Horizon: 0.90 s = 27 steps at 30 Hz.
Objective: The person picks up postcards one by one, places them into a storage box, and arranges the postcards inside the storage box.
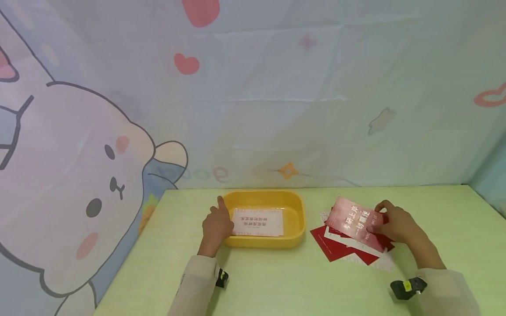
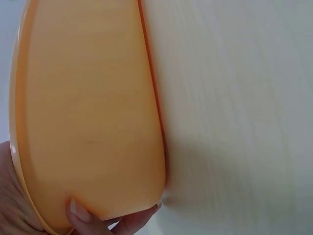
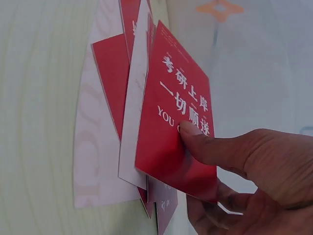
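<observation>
A yellow plastic tray (image 1: 264, 242) stands on the table, with white printed cards (image 1: 258, 222) lying inside it. My left hand (image 1: 218, 224) holds the tray's left end; in the left wrist view the thumb (image 2: 80, 213) lies against the outer wall and other fingers reach round the lower edge. Over a loose pile of red and white cards (image 1: 331, 244), my right hand (image 1: 397, 224) pinches a red card (image 3: 171, 147) with white lettering, thumb on its face. That card is raised and tilted above the pile; the fingers behind it are partly hidden.
The pale green table (image 1: 269, 285) meets a hanging cloth backdrop (image 1: 253, 109) along its far edge, close behind the tray. A band with a small black device (image 1: 408, 288) is on the right wrist, and a similar device (image 1: 222, 278) on the left.
</observation>
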### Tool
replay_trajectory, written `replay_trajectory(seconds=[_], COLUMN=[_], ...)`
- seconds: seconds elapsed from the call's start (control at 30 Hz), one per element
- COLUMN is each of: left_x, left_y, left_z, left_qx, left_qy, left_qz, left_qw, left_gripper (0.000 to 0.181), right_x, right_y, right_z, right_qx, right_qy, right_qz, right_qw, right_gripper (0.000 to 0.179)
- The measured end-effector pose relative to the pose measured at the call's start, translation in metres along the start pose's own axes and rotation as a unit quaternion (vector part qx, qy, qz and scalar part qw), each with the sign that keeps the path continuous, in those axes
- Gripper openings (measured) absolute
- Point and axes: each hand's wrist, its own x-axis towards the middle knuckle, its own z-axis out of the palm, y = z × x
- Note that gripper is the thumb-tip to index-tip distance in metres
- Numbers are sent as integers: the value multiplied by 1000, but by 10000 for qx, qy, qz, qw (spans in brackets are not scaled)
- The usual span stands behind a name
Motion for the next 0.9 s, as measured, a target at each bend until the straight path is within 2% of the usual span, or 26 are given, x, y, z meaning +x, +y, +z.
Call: replay_trajectory(seconds=[0.23, 0.4, 0.63, 0.9], left_x=[0, 1, 0, 0], left_y=[-1, -2, -2, -3], left_z=[0, 1, 1, 0], left_qx=[-18, -32, -30, -83], left_qy=[16, -8, -70, 3], left_qz=[26, 34, 27, 66], left_qw=[10000, 10000, 10000, 9999], left_gripper=[81, 82, 82, 81], right_x=[0, 0, -2, 0], right_y=[0, -5, -9, -16], right_z=[-4, -5, -3, 2], right_qx=[515, 1137, 1833, 2123], right_qy=[-216, -447, -648, -641], right_qz=[223, 462, 494, 451], right_qw=[9982, 9914, 9797, 9741], right_gripper=[46, 48, 52, 49])
